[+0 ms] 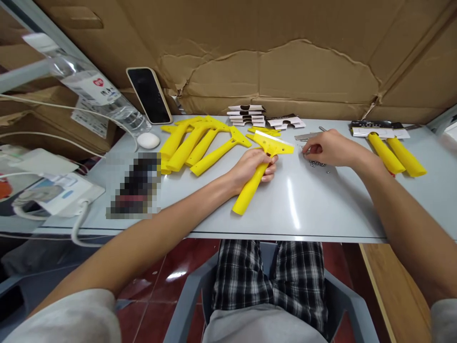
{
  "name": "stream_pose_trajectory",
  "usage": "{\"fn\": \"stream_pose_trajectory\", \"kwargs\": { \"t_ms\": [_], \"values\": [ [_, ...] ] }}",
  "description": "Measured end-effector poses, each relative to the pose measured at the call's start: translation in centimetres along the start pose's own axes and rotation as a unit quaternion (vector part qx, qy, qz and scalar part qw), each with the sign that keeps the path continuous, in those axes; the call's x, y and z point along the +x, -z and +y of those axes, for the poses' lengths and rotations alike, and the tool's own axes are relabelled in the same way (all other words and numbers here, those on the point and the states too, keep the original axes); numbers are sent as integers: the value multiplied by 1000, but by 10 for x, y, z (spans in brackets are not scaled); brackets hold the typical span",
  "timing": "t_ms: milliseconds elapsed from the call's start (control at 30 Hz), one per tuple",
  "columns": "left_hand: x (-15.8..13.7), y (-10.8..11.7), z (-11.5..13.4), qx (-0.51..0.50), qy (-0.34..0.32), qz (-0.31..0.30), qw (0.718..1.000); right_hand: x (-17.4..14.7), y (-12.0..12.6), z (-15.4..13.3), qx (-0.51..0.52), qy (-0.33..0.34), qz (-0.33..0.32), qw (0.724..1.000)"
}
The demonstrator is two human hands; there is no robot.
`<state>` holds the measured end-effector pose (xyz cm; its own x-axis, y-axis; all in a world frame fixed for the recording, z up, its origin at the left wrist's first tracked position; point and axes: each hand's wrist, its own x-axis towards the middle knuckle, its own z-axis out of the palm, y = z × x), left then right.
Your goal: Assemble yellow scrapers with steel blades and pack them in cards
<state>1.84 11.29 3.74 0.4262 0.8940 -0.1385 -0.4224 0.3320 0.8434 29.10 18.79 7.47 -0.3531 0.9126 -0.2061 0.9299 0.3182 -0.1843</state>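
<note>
My left hand (253, 170) is wrapped round the handle of a yellow scraper (246, 193), its wide head pointing away from me with a pale blade strip along the far edge. To the right, my right hand (324, 147) is closed in a pinch just above a small pile of metal screws (317, 164); whatever its fingertips hold is too small to make out. A thin metal rod (322, 128) pokes out behind that hand. Flat metal blades (303, 136) lie by its fingers. Several more yellow scraper handles (214, 157) are heaped left of my left hand.
Folded black-and-white cards (246, 115) are stacked at the back. Two yellow scrapers (385, 152) with card sleeves lie at the right. A phone (150, 95) leans on the cardboard (314, 71) near a water bottle (103, 90). Cables and a white power strip (71, 195) occupy the left.
</note>
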Motion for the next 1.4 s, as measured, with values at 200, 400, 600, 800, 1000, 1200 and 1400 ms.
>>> {"fn": "stream_pose_trajectory", "kwargs": {
  "t_ms": [200,400,600,800,1000,1200,1400],
  "values": [
    [-2,-1,-2,4,-7,2,1000,-3,-2,9,13,18,-13,1000],
    [-3,-2,-2,13,-17,1,1000,-1,-11,13,57,92,46,993],
    [-5,-7,0,26,-9,9,1000,-3,-13,9,274,110,111,949],
    [-7,-11,3,24,1,27,999,0,-13,13,116,106,91,983],
    [-5,-8,0,23,-3,17,1000,-1,-10,23,67,103,114,986],
    [-5,-7,0,26,2,12,1000,2,-9,29,12,89,80,993],
    [-5,-7,-1,33,-7,19,999,3,-9,24,-17,63,54,996]
  ]
}}
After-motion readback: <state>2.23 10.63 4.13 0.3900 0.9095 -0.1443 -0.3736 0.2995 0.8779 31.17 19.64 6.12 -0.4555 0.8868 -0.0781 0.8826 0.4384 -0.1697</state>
